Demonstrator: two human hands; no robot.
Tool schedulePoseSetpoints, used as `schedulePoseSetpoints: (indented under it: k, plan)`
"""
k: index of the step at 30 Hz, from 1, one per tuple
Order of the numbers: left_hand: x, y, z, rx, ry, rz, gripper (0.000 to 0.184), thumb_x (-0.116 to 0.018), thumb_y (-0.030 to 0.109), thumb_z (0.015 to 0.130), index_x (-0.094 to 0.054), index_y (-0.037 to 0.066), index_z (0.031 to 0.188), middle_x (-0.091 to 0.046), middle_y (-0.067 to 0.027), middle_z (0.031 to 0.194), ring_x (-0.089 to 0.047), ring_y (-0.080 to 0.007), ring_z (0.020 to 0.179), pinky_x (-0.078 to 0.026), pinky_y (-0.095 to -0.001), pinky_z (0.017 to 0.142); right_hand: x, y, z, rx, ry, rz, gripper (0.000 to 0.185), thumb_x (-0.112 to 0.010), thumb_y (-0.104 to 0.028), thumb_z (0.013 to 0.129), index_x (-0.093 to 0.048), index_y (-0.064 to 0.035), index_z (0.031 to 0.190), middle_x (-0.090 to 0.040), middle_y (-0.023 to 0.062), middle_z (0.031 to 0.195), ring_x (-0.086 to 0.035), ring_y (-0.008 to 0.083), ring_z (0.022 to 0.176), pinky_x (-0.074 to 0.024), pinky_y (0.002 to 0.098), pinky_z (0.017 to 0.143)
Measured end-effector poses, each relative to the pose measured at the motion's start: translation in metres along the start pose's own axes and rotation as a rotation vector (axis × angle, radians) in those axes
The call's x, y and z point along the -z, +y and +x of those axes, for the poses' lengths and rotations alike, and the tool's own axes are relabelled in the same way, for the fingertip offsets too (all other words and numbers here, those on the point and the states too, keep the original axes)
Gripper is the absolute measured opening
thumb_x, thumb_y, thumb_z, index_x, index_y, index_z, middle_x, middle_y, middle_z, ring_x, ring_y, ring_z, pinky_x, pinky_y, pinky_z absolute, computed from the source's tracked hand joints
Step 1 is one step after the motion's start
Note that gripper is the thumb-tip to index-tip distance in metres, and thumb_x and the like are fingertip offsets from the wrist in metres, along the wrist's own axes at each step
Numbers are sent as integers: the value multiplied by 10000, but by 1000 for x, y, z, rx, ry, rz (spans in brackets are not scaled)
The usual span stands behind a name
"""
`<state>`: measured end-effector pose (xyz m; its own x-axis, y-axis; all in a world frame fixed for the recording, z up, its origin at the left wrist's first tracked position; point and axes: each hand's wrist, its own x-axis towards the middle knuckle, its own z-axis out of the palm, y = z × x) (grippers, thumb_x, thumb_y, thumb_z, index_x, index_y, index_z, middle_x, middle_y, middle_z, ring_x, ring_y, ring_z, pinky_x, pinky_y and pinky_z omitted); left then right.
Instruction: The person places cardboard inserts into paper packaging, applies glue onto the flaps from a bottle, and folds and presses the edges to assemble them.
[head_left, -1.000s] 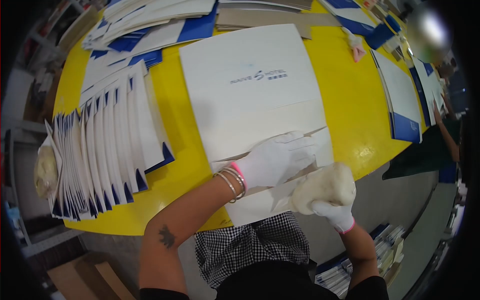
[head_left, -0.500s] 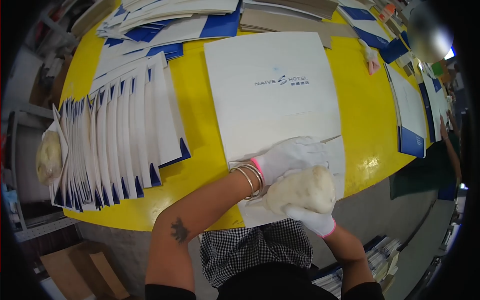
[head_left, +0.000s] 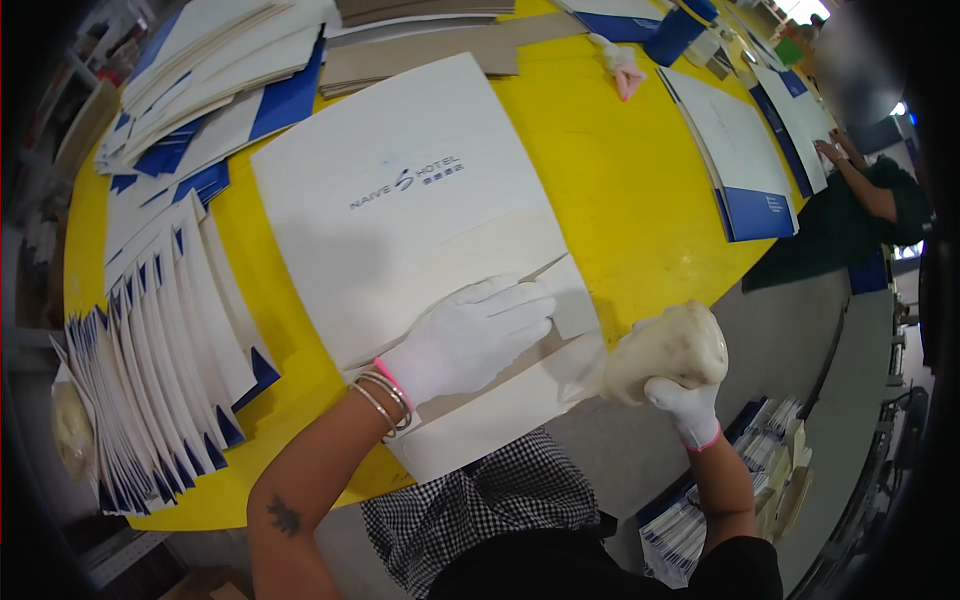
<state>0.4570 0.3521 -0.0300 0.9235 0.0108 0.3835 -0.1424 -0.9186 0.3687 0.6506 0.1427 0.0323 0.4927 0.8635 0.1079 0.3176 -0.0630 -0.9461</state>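
A large white paper bag (head_left: 430, 235) printed "NAIVE HOTEL" lies flat, its bottom end toward me with folded flaps (head_left: 572, 300). My left hand (head_left: 475, 335), in a white glove, rests flat on that end with its fingers stretched out. In my right hand (head_left: 685, 405), also gloved, is a rounded, cream-coloured lump (head_left: 672, 345); its exact kind is unclear. The lump is at the right end of a folded strip (head_left: 515, 400) along the bag's near edge. Whether it presses on the paper there cannot be made out.
Several white bags with blue corners (head_left: 160, 350) stand in a row at left, a pale lump (head_left: 72, 425) beside them. More bags (head_left: 230, 80) are piled at the back. A blue cup (head_left: 680, 32) stands near another stack (head_left: 735, 150). At far right is another person's hand (head_left: 828, 150).
My right hand has moved the lump to the right, away from my left hand toward the bag's right edge. My left hand stays flat on the bag. The whole view has turned.
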Motion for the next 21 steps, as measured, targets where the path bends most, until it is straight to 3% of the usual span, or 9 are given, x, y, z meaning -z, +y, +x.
schedulePoseSetpoints:
  k: [5, 7, 8, 10, 12, 17, 19, 20, 21]
  plan:
    - [3, 2, 4, -12, -3, 11, 347, -590, 76, 794, -622, 75, 1139, -555, -58, 1307, -492, -228, 1256, -383, -371, 1083, 13, 18, -1, -37, -81, -5, 693, -866, -355, 634, -580, -2, 1157, -629, 106, 1125, -626, 276, 1023, -476, 405, 933]
    - [3, 2, 6, 16, -52, -2, 348, -577, 75, 811, -611, 70, 1158, -552, -64, 1314, -493, -235, 1258, -389, -378, 1078, 16, 24, 7, 348, -194, -390, 720, -855, -311, 662, -521, -22, 1231, -622, 100, 1129, -631, 249, 1041, -487, 389, 944]
    - [4, 2, 7, 11, -53, -1, 348, -577, 75, 811, -611, 70, 1158, -552, -64, 1314, -493, -235, 1258, -389, -378, 1078, 9, 24, 12, 348, -188, -391, 720, -855, -311, 662, -521, -22, 1231, -622, 100, 1129, -631, 249, 1041, -487, 389, 944]
    - [7, 3, 8, -10, -60, -5, 331, -556, 85, 841, -600, 57, 1168, -549, -80, 1324, -489, -259, 1260, -384, -389, 1078, -21, 17, 26, -83, 172, 568, 684, -808, -315, 726, -489, -62, 1276, -620, 69, 1111, -603, 244, 1095, -497, 411, 954]
    - [2, 3, 4, 23, -71, -58, 325, -542, 93, 855, -595, 46, 1172, -548, -91, 1325, -489, -272, 1255, -378, -392, 1080, -37, 10, 68, -224, 219, 891, 523, -725, -313, 826, -514, -82, 1245, -619, 48, 1104, -598, 240, 1099, -512, 445, 945]
    - [9, 3, 10, 39, -208, -37, 339, -505, 106, 886, -573, 20, 1207, -523, -130, 1363, -475, -297, 1272, -368, -404, 1085, -70, 39, 216, -274, -107, 1710, 268, -577, -272, 953, -575, -86, 1145, -620, 75, 1120, -605, 221, 1065, -575, 365, 852]
    - [5, 2, 5, 63, -196, -50, 360, -499, 156, 930, -564, 38, 1263, -518, -126, 1381, -459, -262, 1307, -338, -387, 1113, -85, 52, 257, -306, 298, 1862, 280, -561, -319, 961, -590, -92, 1121, -622, 91, 1104, -606, 219, 1042, -580, 317, 826]
    - [6, 3, 5, 56, -196, -23, 360, -499, 156, 930, -564, 38, 1263, -518, -126, 1381, -459, -262, 1307, -338, -387, 1113, -92, 80, 270, -285, 279, 1877, 280, -561, -319, 961, -590, -92, 1121, -622, 91, 1104, -606, 219, 1042, -580, 317, 826]
    - [7, 4, 5, 34, -181, -3, 363, -506, 157, 926, -562, 43, 1266, -511, -120, 1387, -455, -258, 1311, -337, -386, 1113, -98, 118, 275, 53, 533, 1040, 285, -563, -337, 962, -610, -85, 1086, -632, 79, 1068, -624, 200, 971, -561, 283, 757]
